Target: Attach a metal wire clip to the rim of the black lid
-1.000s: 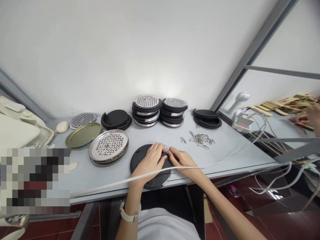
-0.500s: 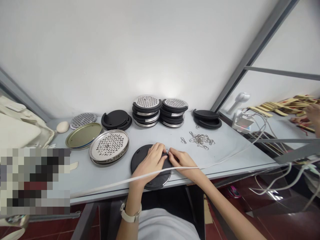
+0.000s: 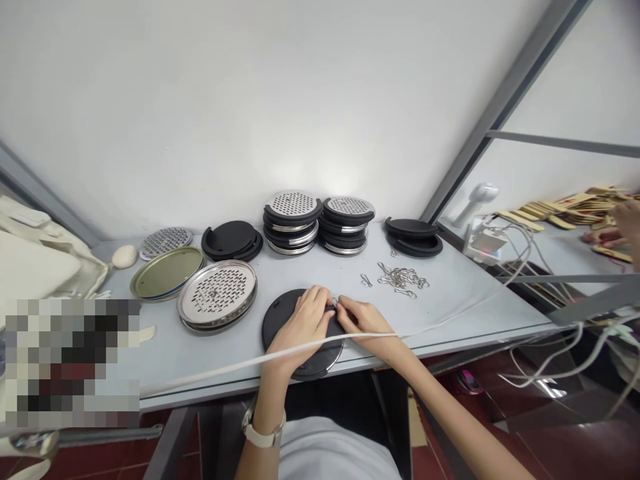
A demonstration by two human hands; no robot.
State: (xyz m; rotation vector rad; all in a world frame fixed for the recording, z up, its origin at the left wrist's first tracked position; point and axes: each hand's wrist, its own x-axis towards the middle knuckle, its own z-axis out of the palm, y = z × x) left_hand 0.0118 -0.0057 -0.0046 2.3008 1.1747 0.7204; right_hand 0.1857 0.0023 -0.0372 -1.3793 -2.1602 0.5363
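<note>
A round black disc [image 3: 281, 319] with a bright metal rim showing on one side lies at the table's front edge. My left hand [image 3: 305, 327] is closed over it, its fingers at the far right part of the rim. There my right hand [image 3: 364, 321] pinches a small metal wire hook [image 3: 335, 302], mostly hidden by the fingertips. To the right lies a loose pile of similar wire hooks [image 3: 403, 277], with one hook [image 3: 366, 281] a little apart.
Behind stand two stacks of perforated discs [image 3: 294, 203] [image 3: 349, 207] and black discs [image 3: 230, 239] [image 3: 413, 230]. Grater plates [image 3: 217, 293] and an olive lid [image 3: 167, 272] lie left. A white cable [image 3: 425, 328] crosses before my hands. A co-worker's hand [image 3: 627, 223] is at far right.
My two hands stay at the disc's rim with hardly any movement. At the far right, the co-worker's hands and the piece by them have shifted slightly.
</note>
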